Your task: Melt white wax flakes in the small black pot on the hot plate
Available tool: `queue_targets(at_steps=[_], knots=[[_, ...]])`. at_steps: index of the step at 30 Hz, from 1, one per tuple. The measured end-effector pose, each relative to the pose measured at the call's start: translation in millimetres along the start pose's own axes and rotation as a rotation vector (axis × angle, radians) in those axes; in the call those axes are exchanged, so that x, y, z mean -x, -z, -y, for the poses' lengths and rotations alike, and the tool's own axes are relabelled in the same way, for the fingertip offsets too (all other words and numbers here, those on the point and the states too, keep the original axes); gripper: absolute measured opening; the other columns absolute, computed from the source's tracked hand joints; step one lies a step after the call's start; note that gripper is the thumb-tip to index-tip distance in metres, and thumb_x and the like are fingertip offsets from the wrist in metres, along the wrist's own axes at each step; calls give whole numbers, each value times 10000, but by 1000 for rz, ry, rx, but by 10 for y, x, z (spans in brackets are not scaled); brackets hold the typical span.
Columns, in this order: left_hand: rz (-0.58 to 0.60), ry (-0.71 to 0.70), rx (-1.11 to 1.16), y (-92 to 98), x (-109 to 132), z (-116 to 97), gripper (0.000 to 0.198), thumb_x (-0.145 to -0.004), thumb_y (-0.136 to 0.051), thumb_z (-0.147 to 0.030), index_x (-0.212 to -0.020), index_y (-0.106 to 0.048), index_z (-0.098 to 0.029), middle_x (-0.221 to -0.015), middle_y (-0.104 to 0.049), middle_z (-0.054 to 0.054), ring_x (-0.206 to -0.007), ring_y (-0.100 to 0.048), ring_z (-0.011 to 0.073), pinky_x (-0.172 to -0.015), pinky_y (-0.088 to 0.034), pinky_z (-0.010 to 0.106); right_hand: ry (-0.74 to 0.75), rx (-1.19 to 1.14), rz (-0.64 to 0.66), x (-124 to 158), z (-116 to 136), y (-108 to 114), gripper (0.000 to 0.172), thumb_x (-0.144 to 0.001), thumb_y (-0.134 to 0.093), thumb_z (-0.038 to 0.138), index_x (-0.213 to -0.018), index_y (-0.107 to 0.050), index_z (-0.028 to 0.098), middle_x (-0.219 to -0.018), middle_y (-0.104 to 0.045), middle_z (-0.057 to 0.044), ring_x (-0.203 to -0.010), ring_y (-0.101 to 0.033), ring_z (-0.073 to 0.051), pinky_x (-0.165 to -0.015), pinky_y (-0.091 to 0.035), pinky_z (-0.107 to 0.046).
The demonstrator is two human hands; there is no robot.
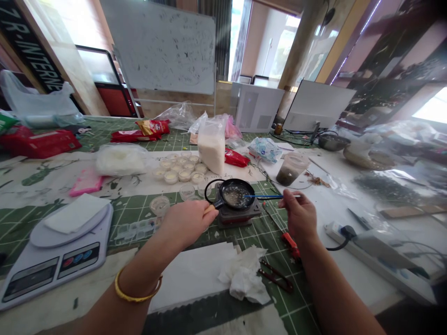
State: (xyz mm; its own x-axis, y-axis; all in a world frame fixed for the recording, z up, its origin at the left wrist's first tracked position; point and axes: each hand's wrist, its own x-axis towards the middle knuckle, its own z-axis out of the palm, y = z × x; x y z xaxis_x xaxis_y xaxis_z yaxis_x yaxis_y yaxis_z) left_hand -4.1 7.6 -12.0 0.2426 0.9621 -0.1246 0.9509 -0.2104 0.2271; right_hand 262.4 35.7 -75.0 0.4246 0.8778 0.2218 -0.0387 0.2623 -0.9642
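A small black pan [238, 194] with pale melted stuff in it sits on a little dark heater [240, 215] at the table's middle. My left hand [186, 221] is closed round the pan's wooden handle. My right hand [300, 216] pinches the end of a thin blue stick [267, 197], whose far tip reaches into the pan. Behind the pan stand several small round cups [179, 168] filled with pale wax-like stuff and a clear bag of white granules [211, 150].
A white kitchen scale [52, 249] stands at the left. Crumpled tissue [244, 277], small red-handled snips [277, 275] and white paper lie near me. A lidded plastic cup [290, 168] with dark contents stands behind my right hand. A power strip [377, 253] lies right.
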Motion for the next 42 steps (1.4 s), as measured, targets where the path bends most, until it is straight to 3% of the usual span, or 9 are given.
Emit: queue_targets(at_steps=[3, 9, 14, 19, 24, 30, 34, 39, 42], knots=[[-7, 5, -10, -10, -1, 4, 387, -865, -292, -440, -752, -591, -222, -782, -665, 32, -732, -603, 214, -568, -336, 270, -24, 88, 139, 40, -5, -31, 228, -685, -697, 370, -678, -570, 181, -526, -614, 37, -507, -531, -89, -565, -415, -232], [-6, 4, -11, -8, -2, 3, 394, -866, -291, -442, -746, -592, -217, -773, -665, 34, -720, -605, 210, -564, -335, 270, 19, 5, -110, -69, 17, 53, 242, -653, -721, 369, -683, -568, 184, -483, -580, 58, -483, -518, -87, -559, -416, -233], [-2, 8, -14, -3, 2, -1, 397, -867, -283, -440, -758, -594, -220, -784, -667, 37, -734, -605, 218, -580, -352, 276, -68, 67, 164, 6, 1, -17, 225, -685, -700, 357, -682, -578, 169, -534, -619, 29, -523, -536, -84, -608, -426, -235], [2, 7, -20, -3, -5, 3, 386, -869, -289, -442, -754, -585, -223, -788, -668, 33, -736, -604, 214, -581, -345, 275, -55, -25, -50, -87, 8, 77, 247, -635, -739, 343, -702, -575, 170, -511, -598, 44, -506, -536, -92, -569, -432, -237], [4, 10, -14, -9, -4, 0, 382, -869, -294, -443, -749, -583, -222, -783, -666, 28, -725, -601, 206, -548, -313, 270, -88, 16, 171, -46, 11, 54, 225, -671, -714, 346, -723, -580, 173, -556, -636, 22, -546, -570, -99, -622, -456, -246], [-8, 16, -18, -35, -19, 11, 382, -861, -295, -453, -720, -564, -222, -755, -657, 17, -714, -595, 205, -521, -266, 270, -86, -73, -50, -122, 32, 112, 264, -624, -744, 357, -731, -570, 190, -556, -636, 44, -537, -597, -99, -602, -489, -237], [-9, 14, -11, -30, -23, 20, 375, -860, -300, -451, -706, -551, -220, -736, -652, 10, -700, -588, 200, -511, -245, 266, -86, -75, 88, -92, 40, 83, 277, -640, -732, 382, -776, -601, 180, -626, -671, 14, -626, -649, -128, -686, -514, -274], [-6, 12, -4, -28, -17, 15, 378, -859, -304, -452, -713, -559, -215, -747, -653, 15, -700, -581, 193, -515, -237, 263, 10, 36, 1, -51, 53, 112, 231, -699, -690, 385, -784, -595, 192, -619, -680, 24, -630, -651, -121, -707, -501, -270], [-8, 14, 2, -36, -16, 18, 375, -857, -307, -451, -719, -564, -217, -749, -654, 14, -702, -580, 192, -520, -238, 261, 17, 7, 72, -56, 46, 128, 234, -691, -699, 379, -792, -601, 193, -618, -679, 23, -645, -655, -127, -722, -499, -277]])
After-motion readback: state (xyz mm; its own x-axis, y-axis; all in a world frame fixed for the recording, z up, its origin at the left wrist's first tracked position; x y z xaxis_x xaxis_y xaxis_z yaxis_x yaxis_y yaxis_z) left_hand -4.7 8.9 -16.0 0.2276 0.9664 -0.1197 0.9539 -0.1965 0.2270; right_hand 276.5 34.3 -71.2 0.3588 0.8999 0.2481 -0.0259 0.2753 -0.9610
